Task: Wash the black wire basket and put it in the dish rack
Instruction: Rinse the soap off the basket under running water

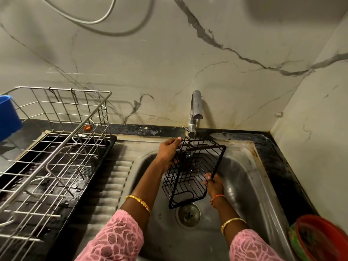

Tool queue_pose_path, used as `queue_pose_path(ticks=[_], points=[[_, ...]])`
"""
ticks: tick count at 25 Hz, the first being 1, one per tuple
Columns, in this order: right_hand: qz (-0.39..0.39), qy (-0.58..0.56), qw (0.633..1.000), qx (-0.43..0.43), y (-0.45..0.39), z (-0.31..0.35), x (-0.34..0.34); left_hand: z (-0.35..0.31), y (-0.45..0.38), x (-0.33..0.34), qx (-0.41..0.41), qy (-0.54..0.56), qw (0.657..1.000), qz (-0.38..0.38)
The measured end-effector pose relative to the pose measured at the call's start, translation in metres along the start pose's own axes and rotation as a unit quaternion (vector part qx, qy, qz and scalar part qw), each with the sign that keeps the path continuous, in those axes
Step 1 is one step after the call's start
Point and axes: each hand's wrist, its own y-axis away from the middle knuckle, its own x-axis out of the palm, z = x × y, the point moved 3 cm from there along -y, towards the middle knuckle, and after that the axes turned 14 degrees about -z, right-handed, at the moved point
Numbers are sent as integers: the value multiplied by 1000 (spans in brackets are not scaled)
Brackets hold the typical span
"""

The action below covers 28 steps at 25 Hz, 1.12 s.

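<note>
I hold the black wire basket (190,176) tilted over the steel sink (250,187), its far end under the tap (195,112). A thin stream of water runs from the spout onto the basket's upper wires. My left hand (169,149) grips the basket's far left edge. My right hand (213,183) pinches its right rim lower down. The silver wire dish rack (56,147) stands on a black drip tray at the left of the sink and holds no dishes that I can see.
A drain strainer (188,213) sits in the sink bottom below the basket. A ribbed draining board (111,185) lies between sink and rack. A blue container (8,117) is at the far left. A red and green bowl (320,240) sits at the right corner. Marble wall behind.
</note>
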Motion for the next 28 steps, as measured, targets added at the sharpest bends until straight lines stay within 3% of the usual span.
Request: queue_pose_path(ticks=[7, 18, 28], points=[[-23, 120, 991, -47, 4, -3, -6, 2, -20, -6, -33, 0, 999, -42], [-165, 124, 974, -90, 23, 11, -35, 3, -29, 25, -96, 9, 995, 20], [-184, 138, 964, -135, 29, 24, -36, 5, -44, 22, -166, 15, 986, 23]])
